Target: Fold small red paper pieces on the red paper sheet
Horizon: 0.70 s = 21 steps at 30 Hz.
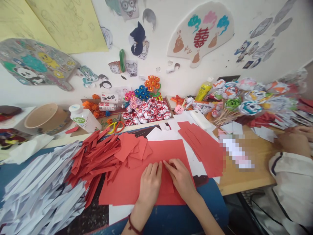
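Large red paper sheets (pixel 122 189) lie in front of me, with a smaller red piece (pixel 167 182) on top between my hands. My left hand (pixel 151 181) is closed, its fingers pressed together at that piece's upper left edge. From the other side my right hand (pixel 179 178) pinches the same piece near its top, the fingertips of both hands almost touching. Cut red squares (pixel 129 147) rest on the sheets beyond my left hand. Folded red strips (pixel 97 160) are heaped to the left, beside a pile of folded white strips (pixel 44 192).
More red sheets (pixel 200 147) lie on white paper to the right. Behind stand a white bottle (pixel 84 119), scissors (pixel 116 126) and red-white paper flowers (pixel 149 112). Paper bouquets (pixel 249 98) are at the back right. Another person's hand (pixel 294 142) rests at the right edge.
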Motion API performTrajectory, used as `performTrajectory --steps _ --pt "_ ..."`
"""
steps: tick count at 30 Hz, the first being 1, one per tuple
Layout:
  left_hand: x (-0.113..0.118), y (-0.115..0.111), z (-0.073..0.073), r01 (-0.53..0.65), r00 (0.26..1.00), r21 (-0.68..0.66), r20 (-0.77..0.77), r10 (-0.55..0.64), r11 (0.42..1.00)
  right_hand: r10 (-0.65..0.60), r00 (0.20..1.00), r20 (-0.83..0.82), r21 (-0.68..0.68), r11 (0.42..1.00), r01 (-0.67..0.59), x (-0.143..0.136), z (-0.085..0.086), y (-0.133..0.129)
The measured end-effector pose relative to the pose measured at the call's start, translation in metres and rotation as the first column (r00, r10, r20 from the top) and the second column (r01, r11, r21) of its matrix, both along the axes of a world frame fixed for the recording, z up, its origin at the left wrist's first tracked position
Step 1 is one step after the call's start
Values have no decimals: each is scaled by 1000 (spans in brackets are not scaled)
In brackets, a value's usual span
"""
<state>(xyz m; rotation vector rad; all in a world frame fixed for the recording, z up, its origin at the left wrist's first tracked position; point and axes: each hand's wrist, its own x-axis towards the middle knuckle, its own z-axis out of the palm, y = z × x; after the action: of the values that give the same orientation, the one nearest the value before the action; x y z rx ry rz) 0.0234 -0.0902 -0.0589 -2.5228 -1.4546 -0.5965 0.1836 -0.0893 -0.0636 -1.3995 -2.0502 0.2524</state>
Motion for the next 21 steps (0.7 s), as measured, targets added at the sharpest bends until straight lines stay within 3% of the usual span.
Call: performTrajectory --steps 9,21 --pt "-8 4 8 15 983 -212 180 24 977 23 995 98 1 1000 -24 0 6 -1" --pt "-7 4 14 -6 1000 -222 23 12 975 43 995 85 -23 999 -41 3 3 -1"
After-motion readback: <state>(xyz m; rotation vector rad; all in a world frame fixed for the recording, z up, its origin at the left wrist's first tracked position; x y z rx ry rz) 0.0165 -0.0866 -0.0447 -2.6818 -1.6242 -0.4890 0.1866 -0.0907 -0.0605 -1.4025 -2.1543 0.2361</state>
